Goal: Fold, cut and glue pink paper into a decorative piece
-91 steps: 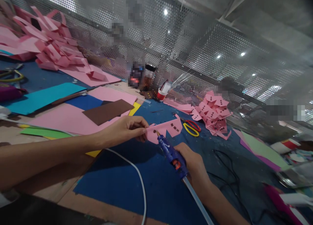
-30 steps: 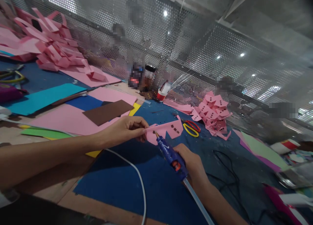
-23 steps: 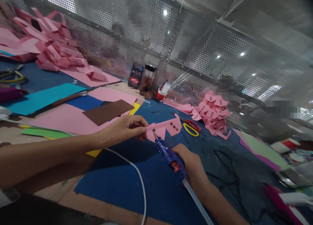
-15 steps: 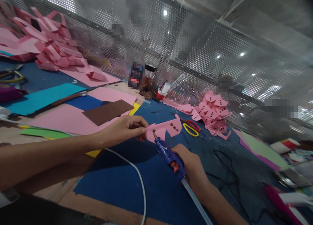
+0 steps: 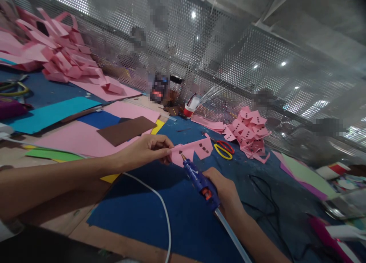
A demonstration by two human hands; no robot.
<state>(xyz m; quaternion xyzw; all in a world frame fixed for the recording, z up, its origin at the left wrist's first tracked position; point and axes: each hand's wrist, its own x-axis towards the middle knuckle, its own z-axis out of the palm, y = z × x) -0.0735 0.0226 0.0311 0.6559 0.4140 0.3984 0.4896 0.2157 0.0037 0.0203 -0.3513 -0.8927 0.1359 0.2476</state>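
Observation:
Between thumb and fingers, my left hand [image 5: 156, 148] pinches the left end of a pink paper cutout [image 5: 187, 151]. Small dark brown squares sit on the cutout, a group at its right part and one near its left end. My right hand [image 5: 224, 188] is wrapped around a blue hot glue gun [image 5: 201, 184], a clear glue stick jutting from its rear. The gun's nozzle tip is at the left brown square; whether it touches cannot be made out. Just beyond the cutout lie scissors [image 5: 224, 149] with red and yellow handles.
Pink cutouts with dark squares [image 5: 247, 133] are heaped at the back right. Folded pink paper strips [image 5: 64, 58] pile up at the back left. A brown sheet [image 5: 127, 130] lies on pink paper. A white cable [image 5: 164, 209] crosses the front; a black cord [image 5: 271, 202] lies right.
The glue gun and my right hand have shifted slightly right and down. My left hand and the pink cutout stay almost in place.

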